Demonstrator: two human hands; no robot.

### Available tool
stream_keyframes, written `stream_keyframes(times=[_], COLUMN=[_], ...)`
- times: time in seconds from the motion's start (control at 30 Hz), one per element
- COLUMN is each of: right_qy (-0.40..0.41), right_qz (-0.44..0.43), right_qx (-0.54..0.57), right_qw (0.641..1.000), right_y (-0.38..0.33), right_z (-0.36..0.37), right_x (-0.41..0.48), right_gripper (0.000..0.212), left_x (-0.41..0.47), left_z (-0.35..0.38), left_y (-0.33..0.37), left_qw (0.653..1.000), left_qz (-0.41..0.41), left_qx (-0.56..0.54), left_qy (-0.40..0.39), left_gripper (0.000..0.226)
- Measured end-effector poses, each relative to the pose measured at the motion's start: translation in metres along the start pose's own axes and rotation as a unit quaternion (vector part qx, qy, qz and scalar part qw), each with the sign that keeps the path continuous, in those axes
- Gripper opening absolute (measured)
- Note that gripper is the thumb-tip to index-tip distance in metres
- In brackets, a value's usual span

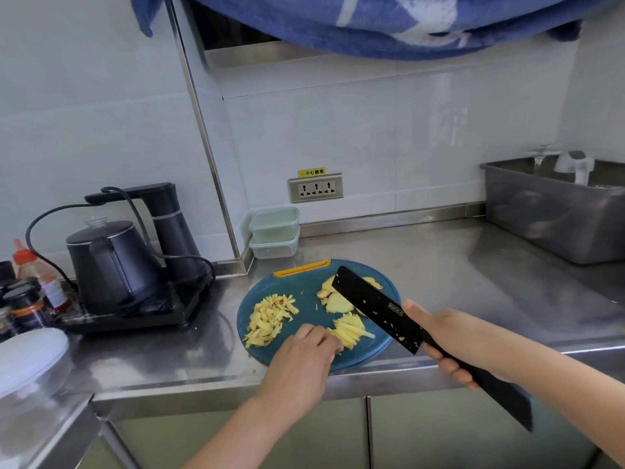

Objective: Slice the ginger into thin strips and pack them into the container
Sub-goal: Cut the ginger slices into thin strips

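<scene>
A round blue cutting board (304, 313) lies at the counter's front edge. A pile of thin ginger strips (269, 318) sits on its left part. A smaller bunch of fresh strips (351, 330) lies near the front, and my left hand (301, 353) touches its left end with curled fingers. Uncut ginger slices (334, 299) rest at the board's back right, partly behind the blade. My right hand (446, 340) grips the handle of a black cleaver (378, 309), held raised above the board with bits of ginger stuck to it. Two stacked lidded containers (274, 233) stand behind the board.
A black kettle (108, 262) on its base with a cord stands to the left, beside sauce bottles (37, 282). A white lid (30, 353) lies at the far left. A metal tub (554, 211) with a tap stands back right. A blue cloth (372, 25) hangs overhead.
</scene>
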State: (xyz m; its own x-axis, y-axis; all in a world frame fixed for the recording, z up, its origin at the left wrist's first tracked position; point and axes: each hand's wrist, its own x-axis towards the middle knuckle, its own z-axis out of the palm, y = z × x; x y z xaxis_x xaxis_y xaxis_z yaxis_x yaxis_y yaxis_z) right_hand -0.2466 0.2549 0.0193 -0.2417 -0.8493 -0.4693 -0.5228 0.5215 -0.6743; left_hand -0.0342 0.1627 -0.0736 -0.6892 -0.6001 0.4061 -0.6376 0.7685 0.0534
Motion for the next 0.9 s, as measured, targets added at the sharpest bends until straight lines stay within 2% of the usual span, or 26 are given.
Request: stream_keyframes(times=[0.1, 0.23, 0.37, 0.53, 0.6, 0.67, 0.73, 0.8, 0.9], right_qy=[0.012, 0.034, 0.083, 0.144, 0.166, 0.182, 0.183, 0.182, 0.193], right_qz=[-0.003, -0.008, -0.105, -0.183, -0.186, -0.185, -0.183, -0.19, -0.202], right_qx=[-0.009, -0.067, -0.23, -0.338, -0.379, -0.427, -0.458, -0.472, -0.469], right_qw=[1.0, 0.997, 0.964, 0.912, 0.891, 0.866, 0.85, 0.841, 0.838], right_y=[0.002, -0.001, -0.008, -0.011, -0.011, -0.009, -0.009, -0.01, -0.009], right_z=[-0.002, 0.0, 0.002, -0.003, -0.004, -0.005, -0.005, -0.002, 0.003], right_x=[0.0, 0.004, 0.002, 0.016, 0.018, 0.02, 0.021, 0.024, 0.029], right_gripper=[0.066, 0.067, 0.044, 0.069, 0.071, 0.07, 0.069, 0.069, 0.071], left_x=[-0.005, -0.006, -0.003, -0.001, -0.001, 0.0, 0.002, 0.001, -0.006], left_z=[0.001, -0.004, -0.008, -0.014, -0.019, -0.025, -0.031, -0.032, -0.023], left_y=[-0.008, -0.02, -0.031, -0.041, -0.043, -0.046, -0.045, -0.042, -0.04], left_qw=[1.0, 0.999, 0.996, 0.995, 0.989, 0.975, 0.968, 0.981, 0.994], left_qz=[-0.002, -0.043, -0.083, -0.096, -0.135, -0.185, -0.193, -0.143, -0.075], left_qx=[0.013, 0.008, -0.001, -0.024, -0.058, -0.076, -0.081, -0.077, -0.075], left_qy=[0.026, 0.03, 0.025, -0.032, 0.011, 0.092, 0.137, 0.105, 0.005], left_gripper=[0.02, 0.021, 0.032, 0.042, 0.042, 0.037, 0.029, 0.02, 0.019])
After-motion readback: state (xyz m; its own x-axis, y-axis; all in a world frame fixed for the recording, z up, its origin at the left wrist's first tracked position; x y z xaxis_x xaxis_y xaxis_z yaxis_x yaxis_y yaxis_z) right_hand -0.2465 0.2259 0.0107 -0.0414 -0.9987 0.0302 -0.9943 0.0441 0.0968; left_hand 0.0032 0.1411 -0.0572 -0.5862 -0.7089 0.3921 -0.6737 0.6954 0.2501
